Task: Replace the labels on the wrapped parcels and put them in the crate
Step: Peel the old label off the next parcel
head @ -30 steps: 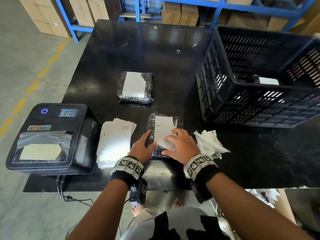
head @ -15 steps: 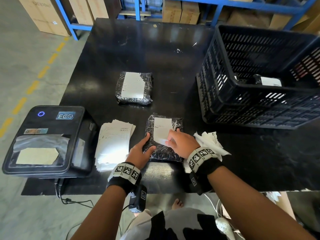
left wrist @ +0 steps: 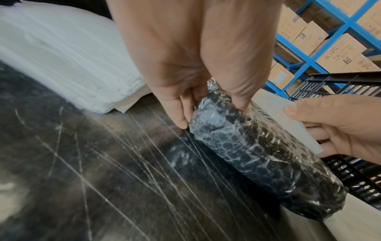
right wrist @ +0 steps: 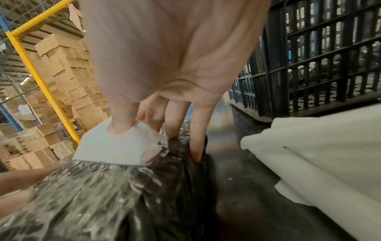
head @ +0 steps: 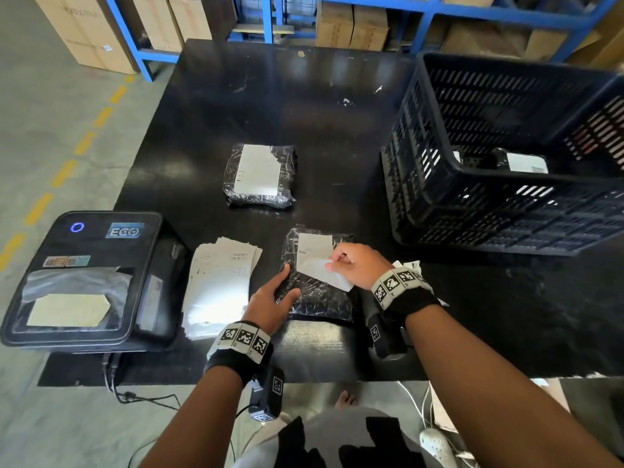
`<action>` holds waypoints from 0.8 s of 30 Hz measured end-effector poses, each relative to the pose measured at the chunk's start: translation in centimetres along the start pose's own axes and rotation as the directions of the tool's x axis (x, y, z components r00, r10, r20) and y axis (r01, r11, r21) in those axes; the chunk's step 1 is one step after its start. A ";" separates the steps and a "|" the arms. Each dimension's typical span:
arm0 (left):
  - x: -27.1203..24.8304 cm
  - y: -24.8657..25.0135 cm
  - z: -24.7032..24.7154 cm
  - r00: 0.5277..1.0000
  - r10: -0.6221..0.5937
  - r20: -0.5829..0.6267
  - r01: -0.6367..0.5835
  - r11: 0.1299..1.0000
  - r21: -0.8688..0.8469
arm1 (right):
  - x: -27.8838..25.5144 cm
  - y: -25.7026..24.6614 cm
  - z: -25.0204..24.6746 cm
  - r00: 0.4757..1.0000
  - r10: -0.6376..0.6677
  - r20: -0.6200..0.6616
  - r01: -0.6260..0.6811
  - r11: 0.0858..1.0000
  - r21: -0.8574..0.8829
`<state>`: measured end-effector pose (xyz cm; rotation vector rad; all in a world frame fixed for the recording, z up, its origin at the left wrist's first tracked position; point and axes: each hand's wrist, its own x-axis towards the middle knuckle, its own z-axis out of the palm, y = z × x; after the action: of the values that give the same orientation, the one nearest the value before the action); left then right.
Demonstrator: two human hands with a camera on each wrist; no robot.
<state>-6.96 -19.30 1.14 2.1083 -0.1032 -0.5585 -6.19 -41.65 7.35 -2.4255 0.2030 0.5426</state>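
My left hand (head: 271,304) grips the near-left edge of the wrapped parcel (head: 317,292), thumb on top and fingers down its side, pinning it to the black table (head: 304,96). My right hand (head: 359,266) pinches the parcel's white label (head: 315,260) between thumb and forefinger, its near end peeled up off the wrap. A second labelled parcel (head: 260,175) lies beyond the parcel, the black crate (head: 506,184) stands to the parcel's right, and a stack of fresh labels (head: 219,282) sits just left of it.
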 end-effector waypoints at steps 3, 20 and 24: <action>-0.1 0.0 0.0 1.000 0.001 0.000 -0.001 1.000 -0.020 | -0.9 0.7 0.3 0.997 0.020 -0.077 -0.007 0.986 0.169; -0.4 1.7 0.1 0.998 -0.044 -0.037 0.045 0.999 0.012 | -4.1 2.6 3.8 0.936 -0.134 -0.325 0.129 0.991 -0.038; 0.2 2.3 0.8 1.000 -0.026 -0.013 0.026 0.999 0.031 | -3.6 3.1 4.0 0.961 -0.136 -0.241 0.120 0.990 -0.079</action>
<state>-6.80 -21.26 2.56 2.1461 -0.0775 -0.5622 -11.59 -41.52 4.29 -2.5437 0.1321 0.1912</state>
